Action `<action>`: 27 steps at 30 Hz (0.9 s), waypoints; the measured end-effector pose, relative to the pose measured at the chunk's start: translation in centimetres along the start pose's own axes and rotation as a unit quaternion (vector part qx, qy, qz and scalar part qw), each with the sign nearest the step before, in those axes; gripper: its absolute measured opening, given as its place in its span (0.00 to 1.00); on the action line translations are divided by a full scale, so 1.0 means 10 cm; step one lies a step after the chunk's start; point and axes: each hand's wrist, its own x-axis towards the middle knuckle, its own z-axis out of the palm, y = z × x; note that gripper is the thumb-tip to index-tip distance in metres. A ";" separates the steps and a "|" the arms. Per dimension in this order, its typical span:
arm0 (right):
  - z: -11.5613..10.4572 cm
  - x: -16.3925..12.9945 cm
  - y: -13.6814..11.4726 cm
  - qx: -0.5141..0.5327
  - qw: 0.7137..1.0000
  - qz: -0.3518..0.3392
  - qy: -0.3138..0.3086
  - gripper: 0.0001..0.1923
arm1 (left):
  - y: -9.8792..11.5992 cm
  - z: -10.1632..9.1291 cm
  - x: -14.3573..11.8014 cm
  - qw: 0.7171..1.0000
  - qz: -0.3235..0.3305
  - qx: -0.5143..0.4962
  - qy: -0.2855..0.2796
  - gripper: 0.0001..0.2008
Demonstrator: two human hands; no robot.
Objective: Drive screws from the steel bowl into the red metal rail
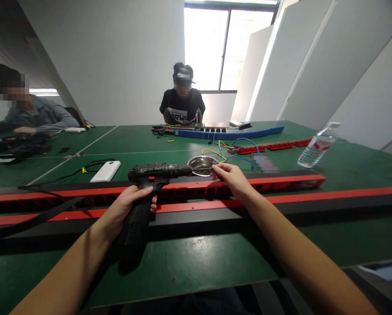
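My left hand (127,202) is wrapped round the handle of a black cordless drill (150,174), whose chuck points right. A thin bit (199,169) sticks out of the chuck. At the tip of this bit, the fingers of my right hand (229,176) are pinched together; what lies between them is too small to make out. Just behind the bit stands a metal bowl (196,160) with small dark pieces in it. Beneath both hands run two long red and black bars (176,207), lying side by side across the table.
On the green table (189,258) lie a white power bank (106,171), a black strap (47,217) and coloured wires (222,151). A water bottle (317,146) appears tilted at right. Farther back are red strips (281,145) and a blue bar (228,133). Two people sit beyond.
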 end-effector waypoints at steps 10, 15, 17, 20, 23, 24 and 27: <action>0.02 -0.01 -0.05 -0.043 0.999 -0.033 -0.002 0.22 | 0.02 0.03 -0.03 1.000 0.000 0.004 0.005 0.08; 0.01 -0.02 -0.05 -0.006 1.000 -0.029 -0.006 0.22 | -0.01 -0.01 -0.02 1.000 0.003 0.028 -0.005 0.11; 0.00 -0.03 -0.04 0.056 0.998 -0.002 -0.013 0.22 | 0.00 -0.01 -0.04 0.999 0.017 0.050 0.003 0.13; -0.02 -0.04 -0.02 0.124 0.991 0.036 -0.029 0.22 | 0.11 -0.04 -0.08 0.992 0.061 0.108 0.005 0.14; -0.01 -0.14 -0.05 0.055 0.998 0.010 -0.037 0.20 | 0.36 -0.12 -0.15 0.971 0.108 0.214 -0.006 0.14; 0.00 -0.20 -0.07 0.009 0.999 -0.009 -0.045 0.20 | 0.46 -0.17 -0.17 0.957 0.122 0.264 -0.005 0.13; 0.09 -0.45 -0.15 -0.112 0.987 -0.037 -0.108 0.18 | 0.79 -0.29 -0.26 0.907 0.137 0.396 -0.043 0.11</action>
